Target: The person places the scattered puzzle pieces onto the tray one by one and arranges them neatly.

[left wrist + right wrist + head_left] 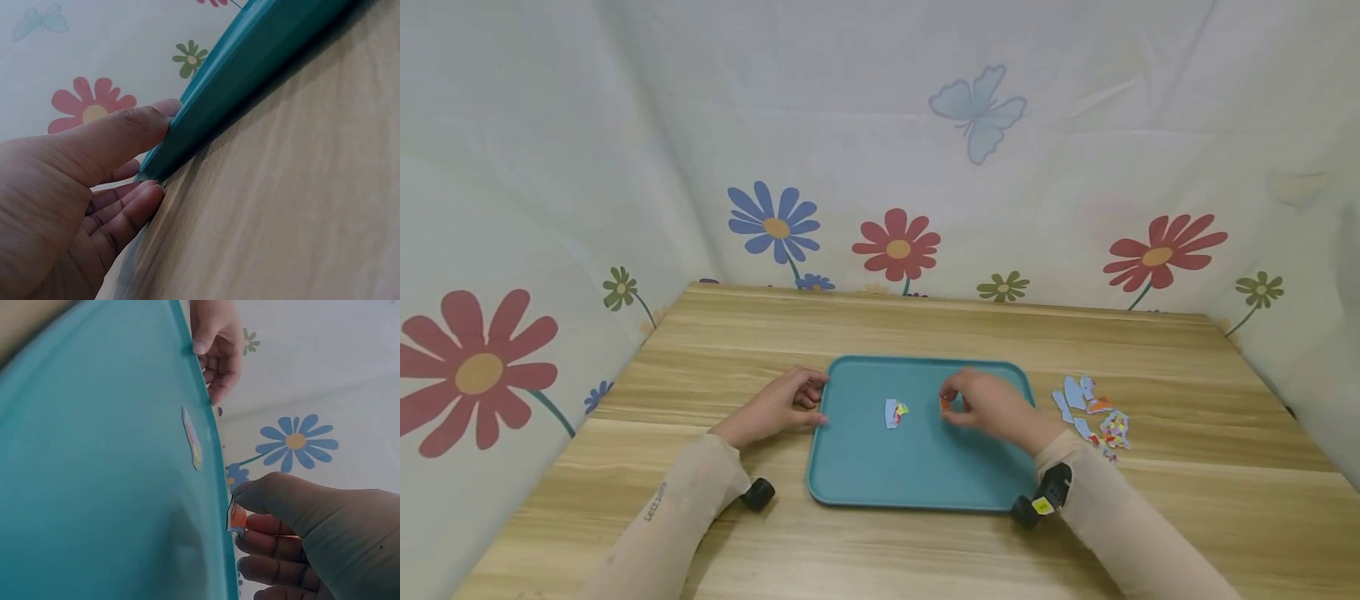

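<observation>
My right hand (pixel 992 406) pinches a small orange puzzle piece (pixel 237 517) between thumb and fingers, over the right half of a teal tray (pixel 917 475). In the right wrist view the piece shows a printed orange face, bluish at its lower end. Another puzzle piece (pixel 891 413), pale blue with yellow and pink patches, lies flat on the tray left of that hand. My left hand (pixel 782 407) is at the tray's left edge, fingers loosely bent. Its thumb (pixel 147 122) touches the outside of the rim in the left wrist view.
Several more puzzle pieces (pixel 1114 429), light blue, orange and multicoloured, lie in a loose cluster on the wooden table (pixel 925 554) right of the tray. A flower-printed cloth (pixel 850 125) hangs behind the table and along its sides.
</observation>
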A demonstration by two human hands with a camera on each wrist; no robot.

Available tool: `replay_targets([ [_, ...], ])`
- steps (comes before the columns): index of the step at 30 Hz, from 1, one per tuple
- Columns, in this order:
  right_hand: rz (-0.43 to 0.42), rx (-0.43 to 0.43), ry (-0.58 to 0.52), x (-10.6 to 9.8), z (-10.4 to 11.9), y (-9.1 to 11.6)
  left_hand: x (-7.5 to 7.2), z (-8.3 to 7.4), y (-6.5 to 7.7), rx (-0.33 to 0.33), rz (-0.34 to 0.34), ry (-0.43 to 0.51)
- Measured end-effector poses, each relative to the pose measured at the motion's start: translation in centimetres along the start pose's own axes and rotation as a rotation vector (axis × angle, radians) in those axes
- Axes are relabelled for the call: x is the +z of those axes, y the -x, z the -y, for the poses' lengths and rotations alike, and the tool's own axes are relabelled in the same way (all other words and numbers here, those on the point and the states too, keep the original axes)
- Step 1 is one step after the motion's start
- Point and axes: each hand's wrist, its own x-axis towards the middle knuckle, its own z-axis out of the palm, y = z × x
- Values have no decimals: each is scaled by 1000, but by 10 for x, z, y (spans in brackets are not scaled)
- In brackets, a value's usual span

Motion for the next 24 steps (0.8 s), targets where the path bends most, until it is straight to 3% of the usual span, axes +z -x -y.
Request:
replay_targets([
  [24,76,15,28,22,26,-18,0,1,-1,-17,5,-3],
])
